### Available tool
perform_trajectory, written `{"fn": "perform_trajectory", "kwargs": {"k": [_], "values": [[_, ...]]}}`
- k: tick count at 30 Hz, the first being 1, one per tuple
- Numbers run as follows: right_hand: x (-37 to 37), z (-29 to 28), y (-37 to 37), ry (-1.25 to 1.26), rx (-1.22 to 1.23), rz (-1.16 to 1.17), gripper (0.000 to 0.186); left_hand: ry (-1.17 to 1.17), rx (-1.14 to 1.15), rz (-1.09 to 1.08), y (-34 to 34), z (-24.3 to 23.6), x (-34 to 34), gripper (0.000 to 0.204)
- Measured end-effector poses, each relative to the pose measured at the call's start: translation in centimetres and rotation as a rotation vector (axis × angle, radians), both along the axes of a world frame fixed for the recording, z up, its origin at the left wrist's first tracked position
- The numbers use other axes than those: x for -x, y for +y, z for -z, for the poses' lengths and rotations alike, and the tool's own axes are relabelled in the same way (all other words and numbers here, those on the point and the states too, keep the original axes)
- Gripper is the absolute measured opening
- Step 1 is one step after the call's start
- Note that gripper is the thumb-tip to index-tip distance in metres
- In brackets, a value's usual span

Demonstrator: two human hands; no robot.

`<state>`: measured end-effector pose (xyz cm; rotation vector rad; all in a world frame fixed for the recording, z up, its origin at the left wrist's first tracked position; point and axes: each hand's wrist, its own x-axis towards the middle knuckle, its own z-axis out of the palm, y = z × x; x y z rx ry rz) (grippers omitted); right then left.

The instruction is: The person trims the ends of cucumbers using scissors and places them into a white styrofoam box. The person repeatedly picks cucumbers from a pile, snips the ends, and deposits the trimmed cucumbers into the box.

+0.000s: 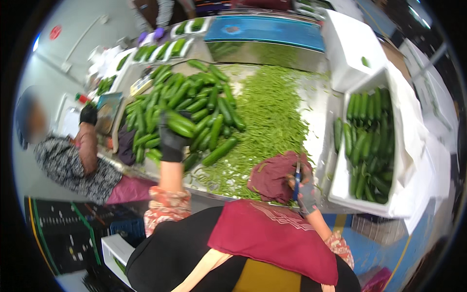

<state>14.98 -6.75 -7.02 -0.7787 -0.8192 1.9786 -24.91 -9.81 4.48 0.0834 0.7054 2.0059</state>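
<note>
Cucumbers (197, 90) lie heaped on the left half of a metal work table (316, 104), piled several deep and pointing in many directions. The person's left hand (173, 141), in a dark glove, reaches over the near side of this heap, its fingers closed around a single cucumber (179, 125) that lies aslant just above the others. Beside the heap, to its right, a broad layer of pale green shavings (275, 104) covers the middle of the table from the far end down to the near edge.

The person's right hand (306, 189), in a grey glove, is near the front edge, its fingers wrapped about a slim blue tool (296, 180) that stands roughly upright; its working end is too small and blurred for me to tell what kind it is. Just left of that hand, a crumpled maroon cloth (271, 179) rests on the shavings.

At the right of the table is a white foam box (339, 187), packed with more dark green cucumbers (370, 146) in rows, with white sheeting over its outer side. Beyond it stands another white foam box (348, 53). Small white trays of cucumbers (161, 51) line the far left, and a co-worker (80, 165) in a patterned top is at the left side of the table.
</note>
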Motion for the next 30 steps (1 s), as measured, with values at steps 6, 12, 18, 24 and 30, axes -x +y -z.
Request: {"fn": "perform_trajectory", "kwargs": {"k": [6,12,18,24,30], "values": [[-0.1,0.5,-0.9,-0.217,-0.198,-0.045,0.052,0.087,0.157,-0.441,2.1,-2.7,12.1,0.053],[-2.6,-0.4,-2.7,-0.136,-0.043,0.118,0.053,0.231,-0.121,0.263,11.1,1.4,0.4,0.038],[-5.9,-3.1,-3.4,-0.451,-0.031,0.154,0.047,1.575,-0.122,0.756,16.6,3.8,-24.5,0.064],[-11.5,5.9,-5.3,0.754,0.668,0.139,0.043,2.121,-0.723,0.389,20.0,5.8,-35.5,0.070],[-12.5,2.9,-4.4,0.117,0.455,0.076,0.045,1.657,-0.174,0.500,28.1,3.1,-40.0,0.074]]}}
